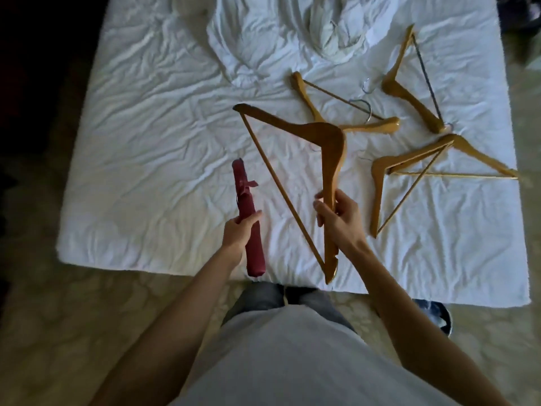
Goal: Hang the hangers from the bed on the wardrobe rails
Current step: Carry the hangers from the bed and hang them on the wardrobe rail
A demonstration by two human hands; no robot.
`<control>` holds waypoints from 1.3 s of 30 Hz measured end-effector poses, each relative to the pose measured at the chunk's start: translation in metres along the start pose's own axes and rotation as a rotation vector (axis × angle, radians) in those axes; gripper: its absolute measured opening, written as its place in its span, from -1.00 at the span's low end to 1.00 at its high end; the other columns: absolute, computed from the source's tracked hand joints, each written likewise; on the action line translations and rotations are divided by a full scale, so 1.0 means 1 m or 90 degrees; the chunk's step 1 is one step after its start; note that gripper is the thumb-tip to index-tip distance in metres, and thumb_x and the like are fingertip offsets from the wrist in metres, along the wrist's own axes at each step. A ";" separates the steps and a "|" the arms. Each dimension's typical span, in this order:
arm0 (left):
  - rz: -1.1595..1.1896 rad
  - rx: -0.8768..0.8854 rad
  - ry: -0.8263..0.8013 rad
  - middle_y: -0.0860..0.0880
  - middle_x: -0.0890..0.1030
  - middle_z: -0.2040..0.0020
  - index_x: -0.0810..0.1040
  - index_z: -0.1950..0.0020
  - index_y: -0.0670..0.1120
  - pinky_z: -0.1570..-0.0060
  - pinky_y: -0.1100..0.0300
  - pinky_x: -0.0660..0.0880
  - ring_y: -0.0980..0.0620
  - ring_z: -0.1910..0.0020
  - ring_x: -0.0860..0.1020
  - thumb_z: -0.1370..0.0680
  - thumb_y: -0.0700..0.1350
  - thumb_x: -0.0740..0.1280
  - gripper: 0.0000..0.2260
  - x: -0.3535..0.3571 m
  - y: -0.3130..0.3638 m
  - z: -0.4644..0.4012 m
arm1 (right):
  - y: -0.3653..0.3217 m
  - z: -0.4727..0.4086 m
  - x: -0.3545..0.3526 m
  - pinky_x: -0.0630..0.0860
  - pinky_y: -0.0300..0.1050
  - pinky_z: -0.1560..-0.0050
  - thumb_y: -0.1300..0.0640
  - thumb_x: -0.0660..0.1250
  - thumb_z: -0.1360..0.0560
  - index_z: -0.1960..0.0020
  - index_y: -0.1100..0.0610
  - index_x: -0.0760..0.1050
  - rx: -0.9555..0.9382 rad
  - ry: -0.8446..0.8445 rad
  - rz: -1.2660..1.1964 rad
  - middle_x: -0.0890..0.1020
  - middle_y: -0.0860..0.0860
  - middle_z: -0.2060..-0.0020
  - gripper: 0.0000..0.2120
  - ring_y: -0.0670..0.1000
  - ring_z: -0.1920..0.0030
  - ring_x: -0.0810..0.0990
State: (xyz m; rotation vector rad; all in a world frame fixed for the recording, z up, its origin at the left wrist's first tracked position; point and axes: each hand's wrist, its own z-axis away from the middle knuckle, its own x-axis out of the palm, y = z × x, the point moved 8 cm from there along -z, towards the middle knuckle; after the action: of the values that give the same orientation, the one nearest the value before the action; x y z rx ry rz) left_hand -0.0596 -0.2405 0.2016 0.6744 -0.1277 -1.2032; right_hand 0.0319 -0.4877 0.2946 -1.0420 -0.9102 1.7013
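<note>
Right now: one wooden hanger is lifted off the bed; several more lie on it.
Right hand: the right hand (333,212), at centre frame, has its fingers clamped round one arm of the held hanger (329,171), which stands on end above the sheet.
Left hand: the left hand (238,231), lower centre-left, is wrapped round a rolled dark-red bundle (248,218); what that bundle is I cannot tell.
Task things: remaining hangers (345,112) are scattered over the right half of the bed (146,127), some overlapping. The wardrobe rails are out of view.
Risk, grip: the held hanger is gripped low on one arm, so it could swing or twist when carried, in my judgement.
Risk, hooks: the metal hooks (364,108) of the hangers at centre right lie close together; lifting one may drag a neighbour along.
Risk, full hands: with both hands occupied, picking up another hanger looks awkward, and something could be dropped.
Around: crumpled white bedding (263,39) lies at upper centre; a dark blue item (436,315) sits on the floor at lower right.
In the way: nothing blocks the hangers themselves.
</note>
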 end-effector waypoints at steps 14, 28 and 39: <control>0.411 0.040 0.143 0.07 0.66 0.40 0.63 0.05 -0.10 0.36 0.21 0.53 0.12 0.44 0.62 -0.42 0.08 0.54 -0.71 -0.254 -0.107 0.061 | -0.085 0.111 0.323 0.52 -0.29 0.38 0.05 0.41 -0.46 0.12 0.03 0.56 -0.221 -0.371 0.195 0.63 -0.08 0.36 -0.94 -0.05 0.38 0.58; 0.577 0.101 0.412 0.14 0.61 0.44 0.65 0.14 -0.08 0.47 0.37 0.46 0.23 0.47 0.58 -0.47 0.01 0.53 -0.82 -0.592 -0.286 0.135 | -0.117 0.355 0.698 0.51 -0.31 0.32 -0.07 0.37 -0.44 0.16 0.04 0.57 -0.379 -0.650 0.262 0.65 -0.04 0.30 -0.83 -0.08 0.25 0.60; 0.653 0.087 0.506 0.06 0.62 0.36 0.64 0.12 -0.08 0.42 0.30 0.51 0.18 0.44 0.58 -0.48 0.00 0.51 -0.83 -0.800 -0.363 0.120 | -0.128 0.455 0.934 0.45 -0.48 0.31 -0.10 0.40 -0.52 0.03 -0.05 0.62 -0.327 -0.787 0.299 0.69 -0.10 0.22 -0.86 -0.22 0.21 0.63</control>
State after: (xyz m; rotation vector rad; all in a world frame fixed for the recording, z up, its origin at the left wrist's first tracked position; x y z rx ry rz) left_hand -0.7104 0.3525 0.3033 0.9869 0.1127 0.0937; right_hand -0.5568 0.3759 0.3473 -0.3948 -2.0695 2.6238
